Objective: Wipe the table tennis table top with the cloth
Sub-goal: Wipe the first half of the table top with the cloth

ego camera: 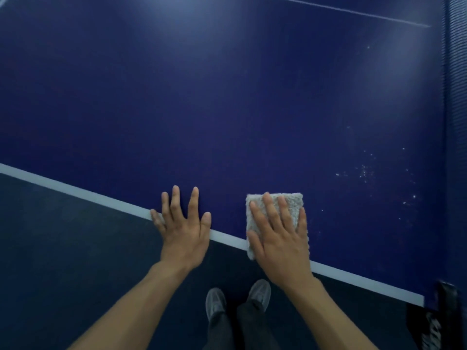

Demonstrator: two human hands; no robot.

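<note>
1. Two bare hands lie flat at the near edge of the table tennis table top (202, 97), a dark blue surface that fills most of the frame.
2. At lower centre, the left hand (183, 233) presses on the table with its fingers straight and spread wide. It holds nothing, and its palm crosses the white edge line (75, 192).
3. Just right of it, the right hand (280, 238) presses down on the cloth (292, 201) with straight, slightly spread fingers. The fingers are not curled round it.
4. That cloth is a pale, nubbly, folded rectangle lying on the table top. Its lower end reaches over the white edge line, and its upper end shows past the fingertips.
5. White specks (364, 171) are scattered on the blue surface to the right of the cloth and apart from it.
6. A thin white line (353, 12) runs across the upper right of the frame.
7. Along the right edge stands the net (456, 97), with a dark clamp (447, 294) at the lower right corner of the table.
8. Below the table edge are the dark floor (63, 248) and two grey shoes (214, 303).
</note>
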